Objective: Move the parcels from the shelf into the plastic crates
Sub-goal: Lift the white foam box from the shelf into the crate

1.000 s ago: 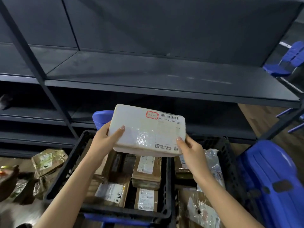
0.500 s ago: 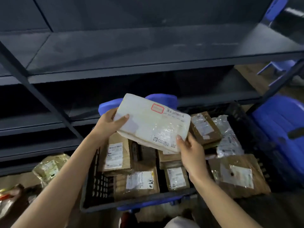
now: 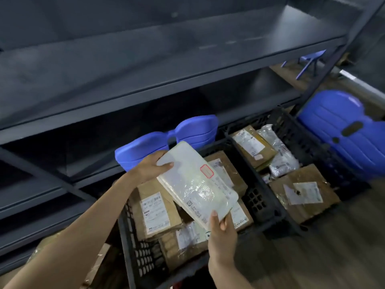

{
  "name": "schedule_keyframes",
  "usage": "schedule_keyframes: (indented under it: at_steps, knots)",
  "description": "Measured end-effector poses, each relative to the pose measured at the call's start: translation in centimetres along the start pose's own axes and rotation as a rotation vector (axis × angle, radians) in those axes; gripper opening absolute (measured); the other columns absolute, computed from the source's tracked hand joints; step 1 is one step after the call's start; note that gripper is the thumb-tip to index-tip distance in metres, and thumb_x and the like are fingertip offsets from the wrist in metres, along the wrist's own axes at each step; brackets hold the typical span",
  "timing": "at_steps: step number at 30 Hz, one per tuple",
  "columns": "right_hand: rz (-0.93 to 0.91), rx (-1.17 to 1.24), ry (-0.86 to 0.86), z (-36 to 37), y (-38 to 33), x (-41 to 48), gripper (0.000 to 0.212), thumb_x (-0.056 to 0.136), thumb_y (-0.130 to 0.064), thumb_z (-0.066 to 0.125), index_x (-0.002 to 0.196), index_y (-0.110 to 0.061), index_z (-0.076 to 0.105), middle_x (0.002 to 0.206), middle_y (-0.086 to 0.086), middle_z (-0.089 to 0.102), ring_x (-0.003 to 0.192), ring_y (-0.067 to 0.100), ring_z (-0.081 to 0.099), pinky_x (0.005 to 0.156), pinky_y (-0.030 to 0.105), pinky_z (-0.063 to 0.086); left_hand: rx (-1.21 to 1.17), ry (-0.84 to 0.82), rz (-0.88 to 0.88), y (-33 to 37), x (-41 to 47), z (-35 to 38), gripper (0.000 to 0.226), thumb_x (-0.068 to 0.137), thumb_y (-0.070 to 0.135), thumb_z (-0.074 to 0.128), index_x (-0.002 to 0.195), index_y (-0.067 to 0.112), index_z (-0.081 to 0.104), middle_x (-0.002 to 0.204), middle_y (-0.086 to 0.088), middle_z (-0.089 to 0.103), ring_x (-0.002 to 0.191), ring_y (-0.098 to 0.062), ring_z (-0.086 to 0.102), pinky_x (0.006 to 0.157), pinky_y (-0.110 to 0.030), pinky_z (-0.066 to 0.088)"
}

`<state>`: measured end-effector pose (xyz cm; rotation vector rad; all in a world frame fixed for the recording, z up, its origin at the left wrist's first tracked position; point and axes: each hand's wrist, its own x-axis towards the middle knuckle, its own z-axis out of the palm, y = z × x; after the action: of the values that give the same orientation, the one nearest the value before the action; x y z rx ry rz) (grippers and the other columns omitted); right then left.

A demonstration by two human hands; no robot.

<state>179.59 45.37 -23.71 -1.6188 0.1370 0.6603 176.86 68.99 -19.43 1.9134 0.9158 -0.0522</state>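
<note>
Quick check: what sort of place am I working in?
Probably a parcel sorting or storage room: dark metal shelving, black plastic crates packed with labelled parcels, and a white parcel held above them.

White parcel (image 3: 193, 182) – red-outlined sticker; brown parcels (image 3: 155, 211) – black crates (image 3: 262, 207); blue chair (image 3: 341, 130).

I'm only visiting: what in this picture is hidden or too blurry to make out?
Head view, white parcel: label print too blurred to read.
Head view, left hand: fingers hidden behind the white parcel; only the thumb shows.
Head view, left crate: the white parcel and right hand cover some parcels inside.
Head view, brown parcel at lower left: cut off by the left forearm.
</note>
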Motion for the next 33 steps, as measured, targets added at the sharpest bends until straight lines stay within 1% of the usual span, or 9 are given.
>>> schedule_keyframes:
  at_steps: [4,6,9,12,18,23,27,30,33]
  knots:
    - [0.052,0.013,0.038,1.3,1.3,-1.2,0.044,0.097,-0.017,0.051,0.141,-0.017,0.042,0.122,0.001,0.055,0.108,0.02,0.057,0.082,0.01,0.04,0.033,-0.092,0.016,0.2,1.6,-0.3,0.038,0.092,0.033,0.059,0.128,0.033,0.047,0.112,0.014,0.054,0.106,-0.01,0.053,0.075,-0.017,0.04]
    - [0.057,0.028,0.085,1.7,2.4,-1.8,0.043,0.095,-0.013,0.054,0.138,-0.015,0.046,0.123,0.011,0.061,0.101,0.02,0.06,0.065,-0.001,0.043,0.039,-0.131,0.033,0.0,2.2,-0.3,0.039,0.093,0.034,0.058,0.13,0.036,0.048,0.117,0.015,0.055,0.108,-0.008,0.051,0.082,-0.017,0.039]
    - [0.045,0.039,0.165,1.8,3.7,-2.0,0.049,0.092,-0.025,0.061,0.138,-0.014,0.049,0.12,0.015,0.064,0.109,0.029,0.059,0.064,-0.005,0.04,0.076,-0.179,0.039,-0.5,2.9,0.4,0.036,0.092,0.037,0.058,0.127,0.039,0.048,0.121,0.015,0.054,0.114,-0.008,0.05,0.09,-0.019,0.036]
    - [0.027,0.034,0.205,1.9,4.3,-1.8,0.054,0.087,-0.034,0.063,0.137,-0.017,0.051,0.116,0.016,0.065,0.108,0.03,0.059,0.069,0.003,0.043,0.154,-0.212,0.057,-0.6,3.5,1.0,0.045,0.094,0.038,0.055,0.137,0.033,0.043,0.127,0.015,0.047,0.118,-0.007,0.043,0.094,-0.018,0.028]
    - [0.113,0.056,0.164,2.6,5.9,-0.5,0.05,0.094,-0.016,0.056,0.142,-0.015,0.043,0.126,0.01,0.061,0.114,0.022,0.057,0.096,0.031,0.043,0.245,-0.247,0.018,-2.3,5.0,1.4,0.054,0.095,0.042,0.052,0.145,0.031,0.033,0.149,0.007,0.037,0.136,-0.015,0.035,0.097,-0.019,0.025]
    - [0.093,0.026,0.162,3.5,6.2,0.8,0.049,0.096,-0.017,0.053,0.143,-0.016,0.041,0.121,0.006,0.06,0.117,0.022,0.054,0.093,0.027,0.042,0.322,-0.243,0.003,-3.9,6.6,1.7,0.056,0.095,0.041,0.051,0.146,0.028,0.033,0.148,0.004,0.035,0.137,-0.017,0.034,0.102,-0.022,0.025]
    - [0.136,-0.017,0.153,4.1,7.4,2.3,0.051,0.096,-0.019,0.053,0.145,-0.016,0.037,0.135,0.008,0.053,0.125,0.027,0.051,0.091,0.024,0.051,0.293,-0.191,0.013,-5.8,7.8,2.4,0.052,0.093,0.035,0.058,0.142,0.026,0.043,0.138,0.006,0.048,0.129,-0.016,0.045,0.097,-0.021,0.032]
    - [0.146,-0.051,0.146,4.3,8.6,3.0,0.051,0.096,-0.02,0.053,0.145,-0.017,0.038,0.134,0.008,0.056,0.119,0.022,0.055,0.102,0.038,0.045,0.303,-0.166,-0.003,-6.9,8.3,3.3,0.055,0.092,0.035,0.059,0.143,0.026,0.04,0.138,0.008,0.047,0.129,-0.016,0.044,0.103,-0.026,0.035]
    - [0.147,-0.08,0.146,4.4,9.0,3.2,0.053,0.096,-0.023,0.054,0.145,-0.017,0.038,0.134,0.006,0.056,0.12,0.021,0.053,0.106,0.038,0.041,0.32,-0.128,-0.024,-7.6,8.8,3.8,0.057,0.091,0.04,0.058,0.143,0.027,0.04,0.141,0.003,0.048,0.129,-0.021,0.046,0.107,-0.034,0.037]
